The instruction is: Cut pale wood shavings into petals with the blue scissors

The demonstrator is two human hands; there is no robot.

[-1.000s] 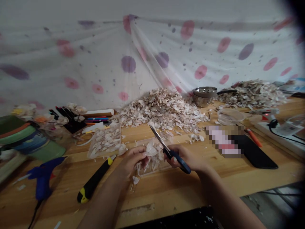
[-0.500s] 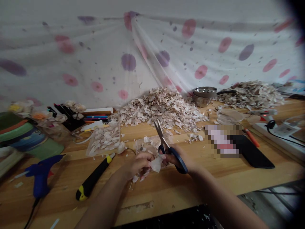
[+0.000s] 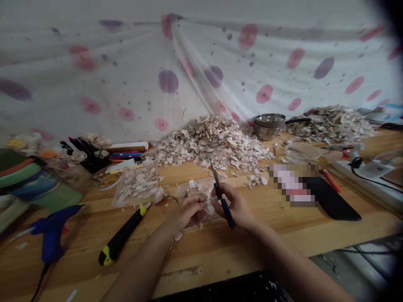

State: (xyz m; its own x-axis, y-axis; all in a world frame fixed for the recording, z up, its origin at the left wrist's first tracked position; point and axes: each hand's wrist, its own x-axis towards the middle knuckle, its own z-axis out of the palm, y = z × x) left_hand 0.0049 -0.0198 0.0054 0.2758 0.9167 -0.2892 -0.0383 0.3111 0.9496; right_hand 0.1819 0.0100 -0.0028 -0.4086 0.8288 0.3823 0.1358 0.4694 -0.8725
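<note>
On L, blue glue gun [image 3: 53, 235] lay on its side w/ black-yellow knife [image 3: 124, 235] near it, prob. parked there to leave the middle free. L hand [image 3: 187, 212] pinched a pale flake [image 3: 208, 206] in its fingertips over see-through tray [image 3: 206, 182], presumably so anything dropped wd be caught. R hand [image 3: 237, 205] was closed round scissors [image 3: 227, 214], blades pointing away, apparently so fingertips cd reach the flake; contact, can't tell.
</note>
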